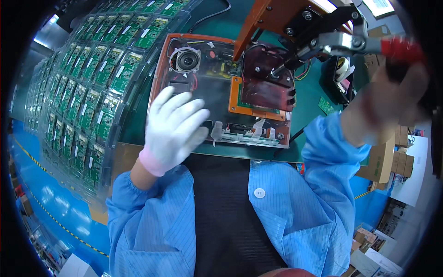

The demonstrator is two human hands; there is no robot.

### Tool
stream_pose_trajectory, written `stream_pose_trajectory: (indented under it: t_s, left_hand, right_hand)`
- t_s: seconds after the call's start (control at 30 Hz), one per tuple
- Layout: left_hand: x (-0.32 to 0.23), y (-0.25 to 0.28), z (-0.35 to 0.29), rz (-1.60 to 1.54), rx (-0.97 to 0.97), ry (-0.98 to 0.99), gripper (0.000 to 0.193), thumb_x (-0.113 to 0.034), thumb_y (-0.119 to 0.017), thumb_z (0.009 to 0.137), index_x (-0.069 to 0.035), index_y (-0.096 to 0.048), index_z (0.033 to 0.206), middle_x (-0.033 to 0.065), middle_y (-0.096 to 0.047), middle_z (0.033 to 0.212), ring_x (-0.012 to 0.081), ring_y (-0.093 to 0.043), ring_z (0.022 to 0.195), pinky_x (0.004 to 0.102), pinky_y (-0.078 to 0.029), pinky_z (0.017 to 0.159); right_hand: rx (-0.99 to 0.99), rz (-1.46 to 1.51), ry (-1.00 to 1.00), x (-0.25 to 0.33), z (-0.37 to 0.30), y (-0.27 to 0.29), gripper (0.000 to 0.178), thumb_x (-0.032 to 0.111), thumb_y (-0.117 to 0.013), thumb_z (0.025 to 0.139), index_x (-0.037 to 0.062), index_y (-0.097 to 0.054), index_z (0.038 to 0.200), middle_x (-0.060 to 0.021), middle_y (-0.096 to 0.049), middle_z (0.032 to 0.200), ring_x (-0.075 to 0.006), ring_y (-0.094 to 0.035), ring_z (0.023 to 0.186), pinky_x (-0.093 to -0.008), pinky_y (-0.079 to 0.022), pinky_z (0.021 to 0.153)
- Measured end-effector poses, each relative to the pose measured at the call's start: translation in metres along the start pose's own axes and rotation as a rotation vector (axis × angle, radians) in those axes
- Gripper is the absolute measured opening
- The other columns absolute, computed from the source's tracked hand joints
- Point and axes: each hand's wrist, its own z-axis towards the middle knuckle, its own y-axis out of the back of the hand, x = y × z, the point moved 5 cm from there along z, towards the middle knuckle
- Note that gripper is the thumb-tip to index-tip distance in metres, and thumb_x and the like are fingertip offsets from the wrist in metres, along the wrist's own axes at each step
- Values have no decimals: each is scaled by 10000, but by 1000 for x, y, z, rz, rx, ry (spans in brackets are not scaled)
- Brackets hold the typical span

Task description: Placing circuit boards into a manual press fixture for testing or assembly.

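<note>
Green matting (310, 94) spreads beneath the gloved left hand (173, 122), splayed at the near left corner of an orange-edged box (214, 99), the blurred right hand (399, 94) at a red clamp handle (400, 49), its grip impossible to tell, circuit boards (125, 69) farther left.

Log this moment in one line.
Left hand: gloved, open, at orange-edged box | Right hand: blurred, by red clamp handle

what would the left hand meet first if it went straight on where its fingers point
Probably the dark block just ahead, then the speaker beyond it. Depth is unclear: the left hand may sit higher and pass over both.
</note>
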Motion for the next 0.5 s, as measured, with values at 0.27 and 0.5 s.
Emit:
stream_pose_trajectory:
  t_s: [0.27,0.5]
  left_hand:
    - [31,9,-51,72,-88,97,247,-267,-696,860,-86,-687,1029,57,-690,1123,282,-601,1124,527,-352,1133]
    - [38,-3,-64,105,-148,22,201,-248,-701,856,-98,-697,991,43,-694,1052,252,-601,1017,541,-350,1145]
  right_hand:
    - [-26,521,-228,93,-84,-16,404,132,-754,858,81,-569,1213,-190,-693,1081,-272,-690,842,-360,-605,716]
    - [580,878,-886,88,-143,4,447,-23,-730,764,42,-580,1180,-111,-647,817,-183,-589,724,-267,-487,634]
